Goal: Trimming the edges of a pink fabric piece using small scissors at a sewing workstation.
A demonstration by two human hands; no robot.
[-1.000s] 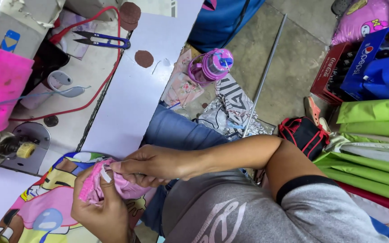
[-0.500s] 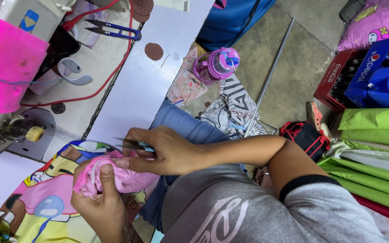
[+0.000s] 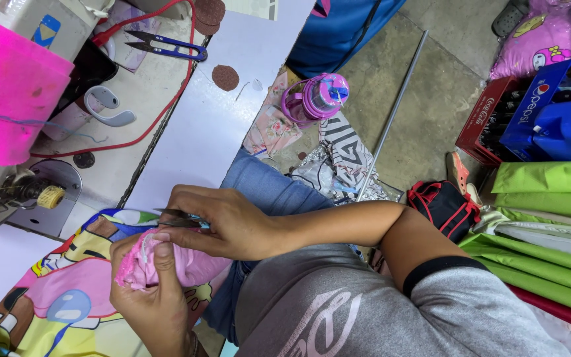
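My left hand (image 3: pixel 156 291) gripped the bunched pink fabric (image 3: pixel 166 264) above the cartoon-print cloth (image 3: pixel 54 297). My right hand (image 3: pixel 223 221) closed on what appeared to be thread snips (image 3: pixel 176 217), touching the fabric. A second pair of snips (image 3: pixel 163 45) lay on the sewing table (image 3: pixel 213 125); a pink bottle (image 3: pixel 318 98) stood on the tiled floor (image 3: pixel 431 99).

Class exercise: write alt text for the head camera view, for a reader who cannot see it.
A seated person's left hand grips a bunched pink cloth while the right hand holds small thread snips against it, above a cartoon-print fabric. A sewing machine stands to the left on a white table, where a second pair of snips lies.
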